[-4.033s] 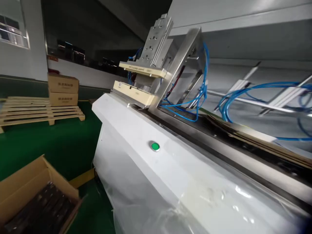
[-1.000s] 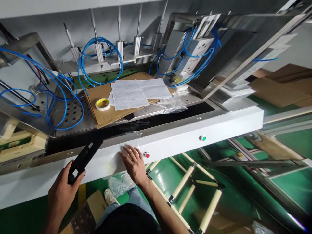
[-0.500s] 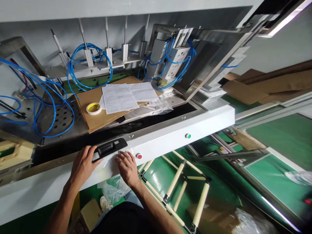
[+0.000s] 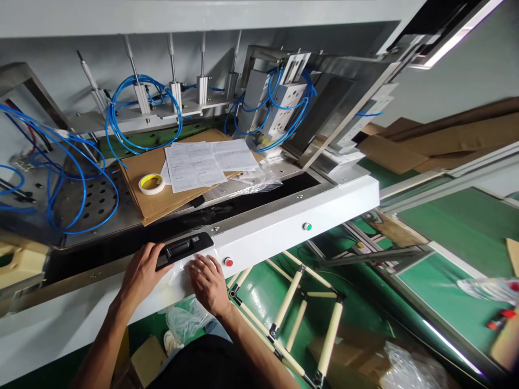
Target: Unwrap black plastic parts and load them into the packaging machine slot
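A black plastic trim panel with a recessed pocket (image 4: 183, 246) lies along the front edge of the machine's white beam (image 4: 267, 237). My left hand (image 4: 142, 270) grips its left end, thumb in front and fingers behind. Just below the panel's right part is my right hand (image 4: 208, 283), with bent, slightly spread fingers against the beam's front face. Clear plastic film (image 4: 177, 272) shows between the hands under the panel. Whether my right fingertips touch that film I cannot tell. A red button (image 4: 228, 262) sits just right of my right hand.
Behind the beam, cardboard sheets (image 4: 152, 208) carry printed papers (image 4: 197, 165) and a tape roll (image 4: 151, 184). Blue air hoses (image 4: 115, 127) loop around the cylinders. A green button (image 4: 307, 226) is farther right. A cream pipe frame (image 4: 290, 297) stands below on the green floor.
The view has shifted slightly, moving the machine a little leftward. The panel's left end has lost its bright glare. My right fingers look a bit more bent; my left hand keeps its grip.
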